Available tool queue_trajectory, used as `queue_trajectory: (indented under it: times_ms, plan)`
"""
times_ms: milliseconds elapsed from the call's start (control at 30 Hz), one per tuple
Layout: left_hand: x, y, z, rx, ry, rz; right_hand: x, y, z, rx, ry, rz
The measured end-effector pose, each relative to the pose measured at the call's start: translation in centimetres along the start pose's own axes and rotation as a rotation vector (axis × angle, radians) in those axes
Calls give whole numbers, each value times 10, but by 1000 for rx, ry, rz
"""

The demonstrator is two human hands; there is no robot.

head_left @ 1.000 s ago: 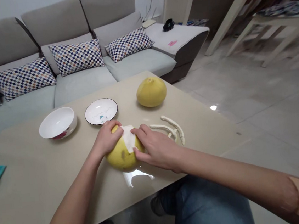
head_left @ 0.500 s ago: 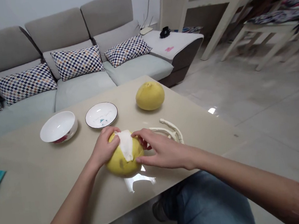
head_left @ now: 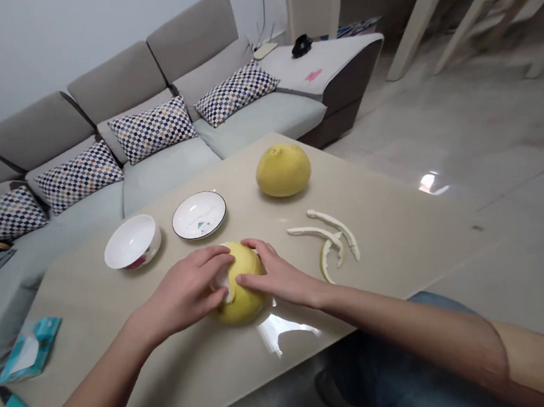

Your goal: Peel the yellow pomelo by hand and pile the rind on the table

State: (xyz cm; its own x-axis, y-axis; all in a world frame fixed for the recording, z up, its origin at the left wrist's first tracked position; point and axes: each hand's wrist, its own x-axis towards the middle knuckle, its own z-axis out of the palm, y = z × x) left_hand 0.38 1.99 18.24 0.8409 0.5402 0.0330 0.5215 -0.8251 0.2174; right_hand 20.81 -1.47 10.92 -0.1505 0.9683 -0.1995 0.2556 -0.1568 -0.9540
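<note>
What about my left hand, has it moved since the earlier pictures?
Yes. Against the plate, your left hand has shifted back toward you and to the left.

Grey sofa, 4 checkered cushions, pale wall

We had the near pomelo on the table, left hand at its left, right hand at its right. We logged peel strips further right, far pomelo behind them, plate behind the near pomelo, bowl left of plate, tissue pack farther left, cushions on sofa behind table.
</note>
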Motion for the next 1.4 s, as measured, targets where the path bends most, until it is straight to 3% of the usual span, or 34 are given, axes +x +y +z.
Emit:
queue_trajectory:
  times_ms: [333,733,967,1200,1400]
  plan:
    - [2,-18,14,-112,97,0,6,-14,8,0,-27,65]
    - [0,-24,26,-200,221,-32,16,-8,20,-93,132,-206]
    - [-1,-26,22,-224,239,-76,26,-9,41,-101,306,-281]
    - [-1,-18,20,-315,227,-182,35,-14,33,-96,307,-272]
    - [-1,-13,11,-89,220,14,38,-2,27,-57,231,-274]
